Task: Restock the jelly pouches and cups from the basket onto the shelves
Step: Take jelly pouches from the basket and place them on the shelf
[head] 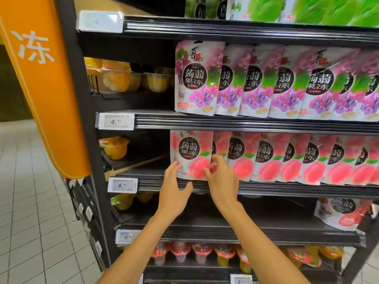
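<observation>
The left hand [176,181], fingers straight, touches the lower left edge of the leftmost peach pouch [191,154]; the right hand [221,177], fingers curled, pinches its right edge

The black metal shelf unit [246,124] carries a row of upright purple grape jelly pouches [256,83], one board lower pink peach jelly pouches [266,158]; clear plastic cups of yellow fruit [117,79] stand at left, red-lidded cups [202,253] at the bottom

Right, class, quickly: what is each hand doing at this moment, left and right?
Left hand: open, fingertips touching the front peach pouch at its left edge.
Right hand: fingers curled, pinching the same pouch's right edge.
</observation>
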The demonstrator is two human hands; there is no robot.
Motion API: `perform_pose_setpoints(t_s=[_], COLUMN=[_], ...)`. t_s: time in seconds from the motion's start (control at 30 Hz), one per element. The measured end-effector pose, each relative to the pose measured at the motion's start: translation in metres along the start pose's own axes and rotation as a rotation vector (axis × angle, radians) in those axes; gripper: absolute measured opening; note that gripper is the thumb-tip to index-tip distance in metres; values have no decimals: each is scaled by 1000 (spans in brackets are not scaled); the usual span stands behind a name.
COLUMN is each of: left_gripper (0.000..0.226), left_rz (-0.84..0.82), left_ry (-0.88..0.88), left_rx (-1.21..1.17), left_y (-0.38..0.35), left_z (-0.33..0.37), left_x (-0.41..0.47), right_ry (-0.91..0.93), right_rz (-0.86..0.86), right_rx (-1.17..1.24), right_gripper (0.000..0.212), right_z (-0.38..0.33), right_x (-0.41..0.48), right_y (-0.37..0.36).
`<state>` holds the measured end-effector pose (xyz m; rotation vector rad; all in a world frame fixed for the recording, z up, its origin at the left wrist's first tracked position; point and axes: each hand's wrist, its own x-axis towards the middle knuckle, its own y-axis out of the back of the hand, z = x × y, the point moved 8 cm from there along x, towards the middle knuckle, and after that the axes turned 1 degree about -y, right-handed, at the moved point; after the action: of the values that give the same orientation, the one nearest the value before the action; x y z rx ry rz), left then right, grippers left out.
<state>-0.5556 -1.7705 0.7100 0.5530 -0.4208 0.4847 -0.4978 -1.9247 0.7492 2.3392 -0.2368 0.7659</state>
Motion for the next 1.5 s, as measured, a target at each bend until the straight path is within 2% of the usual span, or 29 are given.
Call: perform_pose_setpoints(t_s=[0.2,0.43,0.6,0.77,0.97,1.07,1.2,1.27,1.4,1.5], left_gripper=[62,61,60,57,36,31,25,25,18,16], left_rz=[-9,27,17,21,84,47,-58,-115,-230,-316], left_ry=[-8,-23,-25,-14,-46,1,208,332,603,793], left_rx=[5,51,105,70,-22,-16,-34,-44,-67,-64], left_y=[-3,1,-1,0,0,-12,-43,-59,-95,-123], left_z=[5,8,8,5,4,-19,-85,-124,-207,-273], left_x=[-6,-9,-11,-14,-31,-51,-105,-144,-245,-338], right_ry=[30,50,56,58,115,64,161,114,-301,-514], right_rz=[41,-31,-57,-4,106,65,97,-44,-483,-745], right_rx=[-85,-222,-187,-87,6,54,105,87,-40,-102], right_gripper=[24,36,39,36,26,25,26,23,15,16], right_z=[5,-3,-4,3,13,37,70,100,204,276], right_x=[-10,-4,-1,-11,-41,-67,-126,-165,-269,-367], right_y=[-2,-8,-14,-11,-6,-14,-22,-44,-104,-136])
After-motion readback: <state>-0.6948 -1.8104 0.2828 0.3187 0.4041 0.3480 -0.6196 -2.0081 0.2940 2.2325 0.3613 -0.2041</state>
